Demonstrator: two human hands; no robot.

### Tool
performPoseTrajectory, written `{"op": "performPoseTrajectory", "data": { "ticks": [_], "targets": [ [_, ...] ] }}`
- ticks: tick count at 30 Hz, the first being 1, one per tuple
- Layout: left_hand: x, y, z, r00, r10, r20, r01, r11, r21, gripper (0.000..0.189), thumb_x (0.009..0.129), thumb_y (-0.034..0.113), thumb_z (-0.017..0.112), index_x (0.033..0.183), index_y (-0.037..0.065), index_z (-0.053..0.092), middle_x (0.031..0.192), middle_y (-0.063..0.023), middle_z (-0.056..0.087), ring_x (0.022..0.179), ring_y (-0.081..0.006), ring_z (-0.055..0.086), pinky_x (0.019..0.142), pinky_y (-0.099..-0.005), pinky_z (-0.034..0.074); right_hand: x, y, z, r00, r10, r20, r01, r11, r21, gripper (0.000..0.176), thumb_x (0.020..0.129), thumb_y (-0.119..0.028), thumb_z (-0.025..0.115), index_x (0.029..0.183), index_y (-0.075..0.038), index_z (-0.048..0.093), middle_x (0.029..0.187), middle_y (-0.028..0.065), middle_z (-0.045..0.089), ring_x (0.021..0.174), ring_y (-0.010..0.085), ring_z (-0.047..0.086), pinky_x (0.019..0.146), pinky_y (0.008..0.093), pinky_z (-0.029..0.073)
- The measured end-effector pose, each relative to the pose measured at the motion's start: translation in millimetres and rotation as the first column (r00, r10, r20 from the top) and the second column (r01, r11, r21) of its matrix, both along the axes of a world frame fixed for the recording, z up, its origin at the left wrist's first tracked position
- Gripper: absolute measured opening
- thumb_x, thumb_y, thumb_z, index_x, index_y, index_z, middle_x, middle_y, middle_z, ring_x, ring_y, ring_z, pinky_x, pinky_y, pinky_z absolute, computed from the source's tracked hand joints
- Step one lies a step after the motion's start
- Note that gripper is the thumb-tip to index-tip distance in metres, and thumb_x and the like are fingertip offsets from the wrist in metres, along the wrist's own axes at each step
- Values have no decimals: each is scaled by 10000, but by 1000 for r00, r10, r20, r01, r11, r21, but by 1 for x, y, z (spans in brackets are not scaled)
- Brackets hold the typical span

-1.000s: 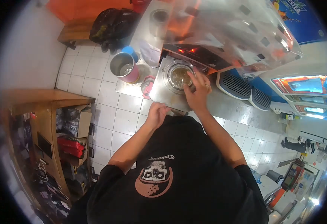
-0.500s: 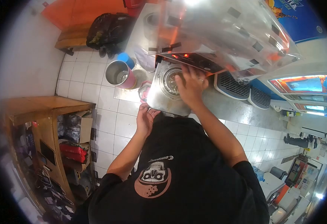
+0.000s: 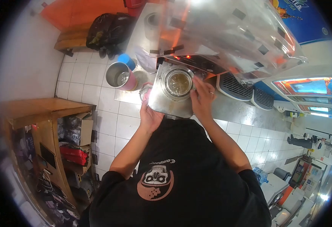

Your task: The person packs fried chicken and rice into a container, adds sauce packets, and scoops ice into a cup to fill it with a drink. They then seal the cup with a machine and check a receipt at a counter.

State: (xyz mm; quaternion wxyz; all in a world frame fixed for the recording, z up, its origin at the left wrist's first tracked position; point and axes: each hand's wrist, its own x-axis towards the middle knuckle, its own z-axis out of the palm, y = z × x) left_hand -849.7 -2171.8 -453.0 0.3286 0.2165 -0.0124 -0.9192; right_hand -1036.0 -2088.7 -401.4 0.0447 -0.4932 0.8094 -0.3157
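A square metal plate point(image 3: 159, 99) juts out from a machine with red lights point(image 3: 207, 65). Set in the plate is a round clear-lidded cup point(image 3: 180, 84) with something brownish inside. My left hand point(image 3: 151, 116) is at the plate's left front corner, fingers partly under its edge; it holds nothing that I can make out. My right hand point(image 3: 203, 96) is at the right side of the round opening, fingers apart and fingertips near the rim.
Left of the plate stand a pink metal tumbler point(image 3: 130, 81) and a blue cup point(image 3: 126, 59). A clear plastic cover point(image 3: 226, 30) drapes the machine. Drip trays point(image 3: 234, 87) lie to the right. A wooden cabinet point(image 3: 46, 108) is at the left, and a black bag point(image 3: 107, 32) lies farther back.
My right hand has moved off the round opening toward its right side, uncovering the cup. My left hand has shifted slightly, its fingers now at the plate's corner.
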Motion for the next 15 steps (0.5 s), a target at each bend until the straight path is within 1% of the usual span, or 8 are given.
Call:
{"op": "performPoseTrajectory", "data": {
  "ticks": [2,3,4,6,7,9,13,15],
  "targets": [
    [-2,0,2,1000,-16,-20,16,1000,12,513,943,362,423,1406,152,351,1411,-49,442,1290,-240,432,1052,-437,358,-2,-8,-15,998,-58,5,58,998,-32,475,809,-157,618,1280,-135,562,1381,42,499,1196,288,396,1020,470,211],
    [-4,-1,5,999,-23,-39,24,999,26,511,945,374,427,1397,144,367,1401,-50,453,1286,-241,435,1051,-440,360,-1,-13,-13,994,-105,12,106,992,-61,476,803,-168,625,1275,-145,567,1397,34,484,1214,285,379,1018,475,204],
    [-7,-3,7,999,-24,-39,25,999,21,511,945,374,427,1397,144,367,1401,-50,453,1286,-241,435,1051,-440,360,0,-14,-10,994,-107,12,107,992,-66,476,803,-168,625,1275,-145,567,1397,34,484,1214,285,379,1018,475,204],
    [-14,-7,12,995,-78,-60,79,997,5,504,951,431,412,1357,132,430,1363,-55,490,1266,-245,452,1042,-444,372,5,-12,0,997,-70,31,71,997,-41,505,792,-212,643,1286,-149,561,1437,26,442,1239,290,351,1033,479,180],
    [-15,-10,9,995,-81,-60,82,997,4,504,951,431,412,1357,132,430,1363,-55,490,1266,-245,452,1042,-444,372,8,-13,1,997,-73,31,74,996,-43,505,792,-212,643,1286,-149,561,1437,26,442,1239,290,351,1033,479,180],
    [-19,-14,3,984,-127,-126,132,991,33,529,955,480,380,1338,124,464,1339,-60,513,1248,-247,466,1043,-442,369,13,-15,3,1000,4,-28,-3,1000,28,539,772,-267,672,1287,-153,561,1455,22,422,1255,301,336,1037,491,172],
    [-23,-16,2,979,-174,-104,175,985,5,553,953,507,362,1335,121,471,1336,-58,519,1237,-246,475,1048,-438,361,15,-18,4,993,59,-105,-56,998,25,586,738,-317,701,1286,-161,562,1472,12,398,1298,298,301,1047,515,148],
    [-21,-16,6,982,-172,-73,173,985,7,540,951,490,372,1328,119,478,1331,-55,523,1229,-243,482,1047,-434,362,17,-18,4,987,89,-131,-75,992,104,669,709,-381,732,1320,-187,543,1492,1,383,1358,287,260,1080,504,79]
  ]
}}
